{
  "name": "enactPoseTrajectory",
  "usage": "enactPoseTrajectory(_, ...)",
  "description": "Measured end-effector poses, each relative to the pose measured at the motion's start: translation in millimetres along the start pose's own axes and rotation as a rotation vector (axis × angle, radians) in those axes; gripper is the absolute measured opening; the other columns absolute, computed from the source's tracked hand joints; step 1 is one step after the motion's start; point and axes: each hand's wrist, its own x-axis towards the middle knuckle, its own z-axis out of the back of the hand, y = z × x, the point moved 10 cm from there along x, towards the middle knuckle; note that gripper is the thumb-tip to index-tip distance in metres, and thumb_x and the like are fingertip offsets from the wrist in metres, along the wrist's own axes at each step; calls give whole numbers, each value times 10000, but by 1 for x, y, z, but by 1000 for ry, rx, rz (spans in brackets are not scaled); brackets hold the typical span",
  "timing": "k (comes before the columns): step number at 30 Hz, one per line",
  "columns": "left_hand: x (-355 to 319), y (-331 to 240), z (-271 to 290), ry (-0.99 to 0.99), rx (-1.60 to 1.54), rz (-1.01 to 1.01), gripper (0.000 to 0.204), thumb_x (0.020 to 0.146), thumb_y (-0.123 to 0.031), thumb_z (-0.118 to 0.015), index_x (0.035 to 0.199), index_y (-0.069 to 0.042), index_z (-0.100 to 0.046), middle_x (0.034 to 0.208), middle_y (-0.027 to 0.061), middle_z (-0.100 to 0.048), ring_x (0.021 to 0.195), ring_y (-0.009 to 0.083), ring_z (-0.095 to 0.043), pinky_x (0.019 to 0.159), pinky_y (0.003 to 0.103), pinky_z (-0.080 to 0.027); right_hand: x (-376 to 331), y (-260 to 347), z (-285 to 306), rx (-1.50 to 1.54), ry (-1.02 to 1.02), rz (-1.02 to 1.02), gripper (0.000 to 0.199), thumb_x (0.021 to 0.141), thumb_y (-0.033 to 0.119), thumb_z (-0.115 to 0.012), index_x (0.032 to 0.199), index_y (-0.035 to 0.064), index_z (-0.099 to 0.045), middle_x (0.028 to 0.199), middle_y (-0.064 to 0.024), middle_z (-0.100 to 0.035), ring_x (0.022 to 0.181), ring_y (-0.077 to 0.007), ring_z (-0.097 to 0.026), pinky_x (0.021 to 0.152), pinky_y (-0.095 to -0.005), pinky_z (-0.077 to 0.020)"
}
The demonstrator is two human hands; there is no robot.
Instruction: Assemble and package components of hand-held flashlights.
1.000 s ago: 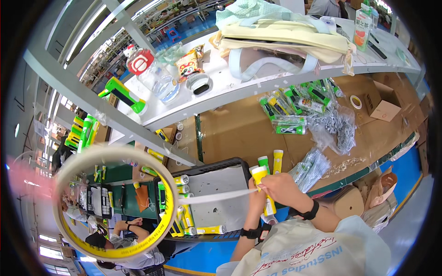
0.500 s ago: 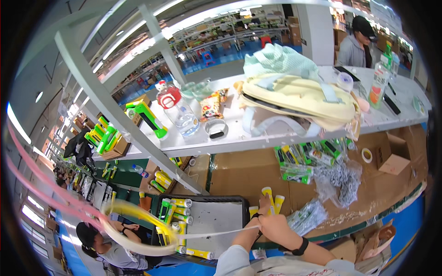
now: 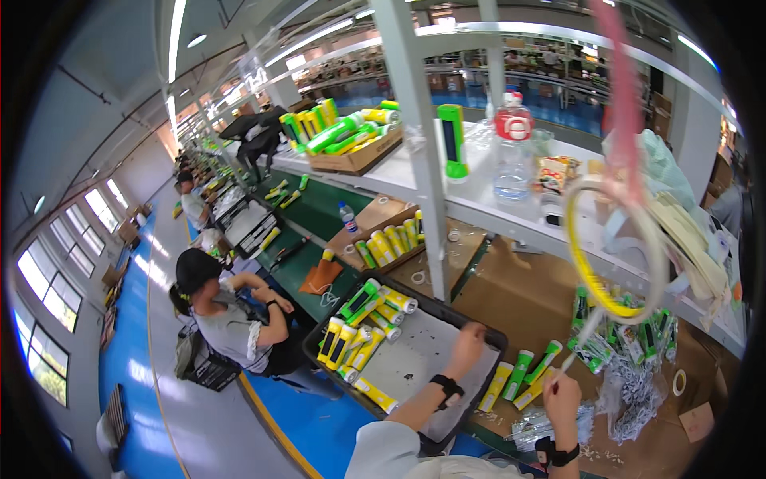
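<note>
- Black rectangular plastic tray (image 3: pixel 447 311) lined with white sheet, on the bench; yellow-and-green tubes (image 3: pixel 359 331) along its left side
- Left hand (image 3: pixel 467 345) curled, resting in the tray; what it holds, cannot tell
- Right hand (image 3: pixel 561 397) pinching a white strip (image 3: pixel 581 342)

Green-and-yellow tubes (image 3: pixel 363 331) lie in a black tray (image 3: pixel 487 334) with a grey liner, over a blue floor (image 3: pixel 311 427).
</note>
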Motion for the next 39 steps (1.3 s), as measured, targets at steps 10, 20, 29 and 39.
enactPoseTrajectory(10, -28, 186, 296, -240, 1030, 291, 717, 721, -109, -675, 1347, -11, -339, 1241, 200, -437, 1187, 356, -405, 952, 445, -382, -25, 27, -41, -10, 104, -26, 228, 810, 119, -620, 658, 1, -497, 531, -172, -498, 490, -330, -525, 475, -392, -378)
enactPoseTrajectory(20, 45, 175, 277, -172, 1062, 147, 499, 682, -234, -730, 1113, -60, -549, 1115, 146, -519, 1039, 281, -483, 830, 398, -393, -23, 58, -79, -66, 171, 14, 228, 786, 109, -634, 642, 3, -493, 532, -153, -482, 482, -308, -485, 474, -388, -349)
enactPoseTrajectory(29, 88, 200, 277, -182, 1130, 118, 729, 569, -253, -833, 1161, -20, -478, 1068, 128, -519, 1007, 286, -510, 795, 399, -428, -16, 75, -91, -33, 159, 23, 231, 790, 106, -626, 640, -6, -491, 534, -151, -494, 483, -304, -487, 474, -393, -346)
enactPoseTrajectory(39, 96, 233, 292, -92, 1009, 299, 434, 687, -343, -765, 931, -26, -596, 990, 124, -561, 978, 304, -545, 753, 406, -489, -13, 63, -72, -40, 128, -21, 257, 799, 116, -625, 620, -7, -488, 519, -151, -491, 469, -304, -503, 458, -387, -340)
